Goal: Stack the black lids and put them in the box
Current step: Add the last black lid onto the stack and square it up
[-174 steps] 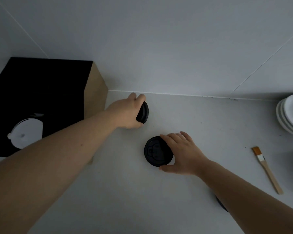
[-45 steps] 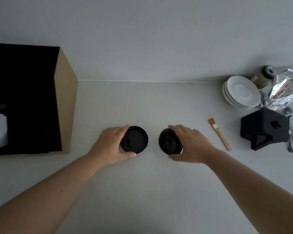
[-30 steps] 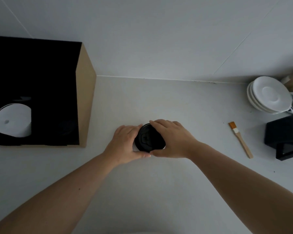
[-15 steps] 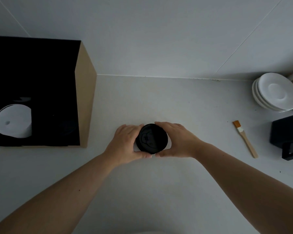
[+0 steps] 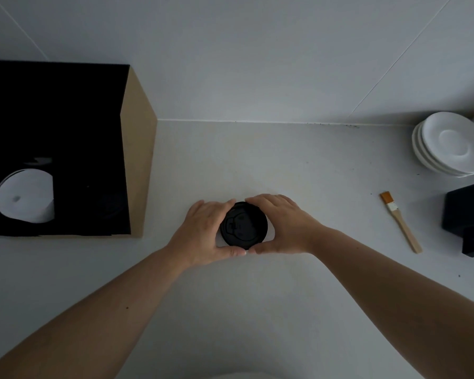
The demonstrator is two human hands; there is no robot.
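Both hands cup the black lids [image 5: 243, 225] between them, left hand [image 5: 203, 232] and right hand [image 5: 283, 227] squeezing the rim to align the stack, the box [image 5: 137, 149] left of them.

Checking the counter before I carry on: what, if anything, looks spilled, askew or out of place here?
Nothing stands out. Both hands, left hand and right hand, cup the black lids squarely on the counter. The brush lies flat, and the saucers sit stacked.
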